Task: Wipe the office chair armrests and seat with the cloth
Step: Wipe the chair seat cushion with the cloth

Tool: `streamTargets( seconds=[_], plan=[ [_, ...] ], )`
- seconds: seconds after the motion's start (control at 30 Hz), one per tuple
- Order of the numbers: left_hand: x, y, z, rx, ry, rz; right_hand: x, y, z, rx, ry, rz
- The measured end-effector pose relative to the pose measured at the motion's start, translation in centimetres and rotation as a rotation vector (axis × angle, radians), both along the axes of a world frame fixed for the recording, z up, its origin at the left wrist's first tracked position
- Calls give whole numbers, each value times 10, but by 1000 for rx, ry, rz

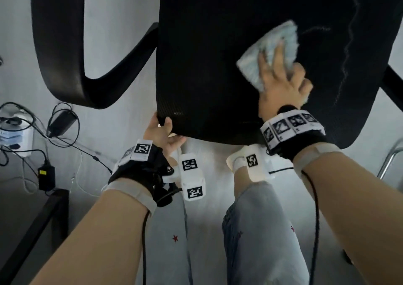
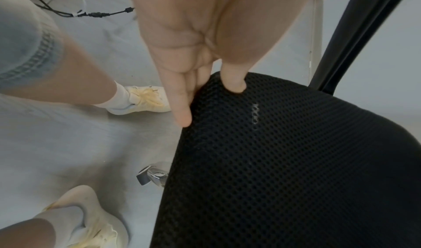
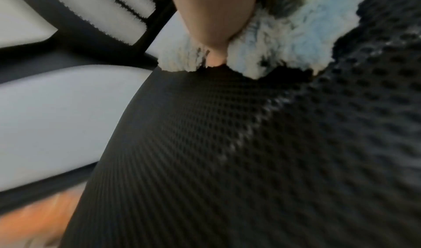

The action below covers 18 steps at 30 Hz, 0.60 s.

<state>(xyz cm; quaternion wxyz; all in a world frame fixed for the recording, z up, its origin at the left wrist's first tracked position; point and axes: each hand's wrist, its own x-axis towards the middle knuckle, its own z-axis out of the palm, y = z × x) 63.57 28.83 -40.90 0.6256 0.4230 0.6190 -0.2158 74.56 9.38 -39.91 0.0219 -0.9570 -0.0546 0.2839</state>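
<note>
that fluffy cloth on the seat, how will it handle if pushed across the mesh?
The cloth looks soft and floppy: it bunches under the right hand. Its fluffy pile, plain in the right wrist view, will probably drag on the seat mesh rather than slide. It is likely light, so it needs flat pressing fingers to move.

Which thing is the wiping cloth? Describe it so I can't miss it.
Start at the black mesh seat filling the upper head view. On its right half, the right hand presses a crumpled cloth flat against it. It is pale blue-white and fluffy, the only light thing on the seat.
</note>
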Motion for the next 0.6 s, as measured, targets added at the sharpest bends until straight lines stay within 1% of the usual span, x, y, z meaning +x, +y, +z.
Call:
streamTargets(
  seconds=[0.03, 0.07, 0.1, 0.13, 0.17, 0.27, 0.33, 0.37, 0.4, 0.43, 0.47, 0.53, 0.57, 0.6],
  plan=[
    [-1, 0, 0, -1, -20, 26, 1, 2, 1, -29, -22, -132],
    [-1, 0, 1, -11, -27, 76, -1, 8, 2, -52, -24, -184],
    [0, 1, 2, -34, -20, 149, -7, 20, 2, -57, -12, -168],
    [0, 2, 1, -58, -11, 217, -16, 34, 2, -33, 11, -95],
    [1, 4, 1, -75, -9, 261, -30, 49, 2, 9, 42, 27],
    [2, 7, 0, -110, -49, 309, -70, 85, 5, 177, 166, 508],
    [3, 10, 0, -151, -86, 331, -73, 88, 4, 210, 233, 774],
    [3, 12, 2, -168, -89, 332, -67, 84, 2, 209, 221, 859],
    [2, 13, 2, -166, -75, 325, -58, 76, -1, 191, 189, 878],
    [3, 14, 2, -159, -62, 322, -47, 68, -4, 170, 156, 811],
    [3, 14, 3, -160, -57, 323, -34, 58, -5, 150, 127, 638],
    [2, 14, 4, -185, -64, 356, -8, 42, -6, 85, 38, 192],
    [2, 15, 3, -185, -68, 363, -1, 41, -5, 50, -4, 25],
    [1, 15, 4, -184, -72, 352, 1, 44, -4, 27, -33, -65]
  ],
)
